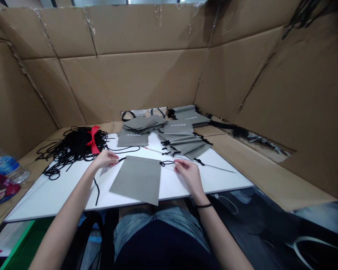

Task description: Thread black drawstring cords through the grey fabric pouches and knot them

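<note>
A flat grey drawstring pouch (138, 179) lies over the front part of the white board, its channel edge facing away from me. A black cord (166, 163) comes out of both upper corners. At the left corner my left hand (108, 159) pinches the cord, and a loose end hangs down below the wrist. My right hand (187, 170) grips the looped cord at the right corner between thumb and fingers. Behind my left hand rests a bundle of black cords (79, 144) tied with a red ribbon (94, 139).
Stacks of grey pouches (133, 138) and corded pouches (183, 142) sit at the back of the white board (214, 178). A thin rod (219, 168) lies at right. A bottle (8, 167) and a can (1, 187) stand at left. Cardboard walls (135, 78) enclose the board.
</note>
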A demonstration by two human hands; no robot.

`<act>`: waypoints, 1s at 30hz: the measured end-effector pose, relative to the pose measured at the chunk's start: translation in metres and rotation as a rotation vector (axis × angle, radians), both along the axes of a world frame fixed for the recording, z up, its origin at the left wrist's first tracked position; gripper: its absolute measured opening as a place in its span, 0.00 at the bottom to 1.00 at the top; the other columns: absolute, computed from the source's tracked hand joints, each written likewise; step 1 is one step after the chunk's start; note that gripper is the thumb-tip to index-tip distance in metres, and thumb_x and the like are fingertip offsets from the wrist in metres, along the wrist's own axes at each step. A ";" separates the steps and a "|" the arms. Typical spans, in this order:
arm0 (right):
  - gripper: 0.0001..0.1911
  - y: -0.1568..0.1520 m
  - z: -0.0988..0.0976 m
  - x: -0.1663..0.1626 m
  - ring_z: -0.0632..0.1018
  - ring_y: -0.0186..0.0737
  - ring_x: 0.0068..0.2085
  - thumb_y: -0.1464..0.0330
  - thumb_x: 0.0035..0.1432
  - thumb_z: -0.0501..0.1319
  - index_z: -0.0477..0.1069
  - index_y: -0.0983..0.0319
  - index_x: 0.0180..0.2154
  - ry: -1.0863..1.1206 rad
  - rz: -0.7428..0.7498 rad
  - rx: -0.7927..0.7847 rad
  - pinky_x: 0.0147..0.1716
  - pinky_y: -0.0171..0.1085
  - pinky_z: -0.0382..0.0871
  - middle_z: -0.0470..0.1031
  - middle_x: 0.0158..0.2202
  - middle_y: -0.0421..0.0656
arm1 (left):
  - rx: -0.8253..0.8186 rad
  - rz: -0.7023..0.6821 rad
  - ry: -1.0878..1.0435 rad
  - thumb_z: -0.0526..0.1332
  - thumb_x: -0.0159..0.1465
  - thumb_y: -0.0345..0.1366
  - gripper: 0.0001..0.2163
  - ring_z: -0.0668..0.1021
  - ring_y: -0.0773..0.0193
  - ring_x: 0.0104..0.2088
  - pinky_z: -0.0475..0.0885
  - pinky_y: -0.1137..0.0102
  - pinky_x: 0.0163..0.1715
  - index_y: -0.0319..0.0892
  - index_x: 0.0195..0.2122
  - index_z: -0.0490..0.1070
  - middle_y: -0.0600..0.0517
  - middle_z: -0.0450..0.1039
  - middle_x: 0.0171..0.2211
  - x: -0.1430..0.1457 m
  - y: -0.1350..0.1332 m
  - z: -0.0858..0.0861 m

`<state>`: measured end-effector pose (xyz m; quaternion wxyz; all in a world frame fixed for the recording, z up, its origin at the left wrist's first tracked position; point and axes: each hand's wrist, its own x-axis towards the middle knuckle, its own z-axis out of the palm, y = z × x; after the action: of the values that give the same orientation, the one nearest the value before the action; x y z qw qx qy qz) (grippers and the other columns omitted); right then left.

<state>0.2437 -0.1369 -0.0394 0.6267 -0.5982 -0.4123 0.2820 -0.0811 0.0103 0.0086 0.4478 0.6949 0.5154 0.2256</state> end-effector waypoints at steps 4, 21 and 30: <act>0.16 0.000 0.001 0.001 0.77 0.44 0.29 0.58 0.45 0.66 0.76 0.63 0.32 0.006 0.011 -0.007 0.33 0.44 0.75 0.77 0.28 0.46 | 0.084 -0.032 0.103 0.68 0.44 0.34 0.07 0.73 0.63 0.20 0.64 0.72 0.22 0.38 0.24 0.80 0.49 0.75 0.18 -0.001 0.001 0.000; 0.16 0.002 0.000 0.001 0.76 0.41 0.27 0.58 0.44 0.66 0.76 0.64 0.31 0.029 0.019 -0.018 0.32 0.42 0.74 0.77 0.28 0.45 | -0.008 -0.154 -0.022 0.67 0.49 0.39 0.09 0.78 0.62 0.27 0.72 0.71 0.30 0.38 0.24 0.76 0.49 0.77 0.24 -0.008 0.002 0.002; 0.18 0.001 0.002 0.003 0.77 0.40 0.28 0.57 0.41 0.69 0.73 0.64 0.29 0.080 0.048 -0.010 0.32 0.40 0.74 0.76 0.26 0.45 | -0.060 0.042 -0.186 0.73 0.40 0.39 0.16 0.78 0.62 0.26 0.75 0.67 0.35 0.34 0.28 0.77 0.48 0.77 0.22 -0.020 0.016 -0.010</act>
<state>0.2462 -0.1359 -0.0377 0.6328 -0.5795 -0.3996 0.3226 -0.1007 0.0261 -0.0014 0.5097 0.6461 0.4927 0.2829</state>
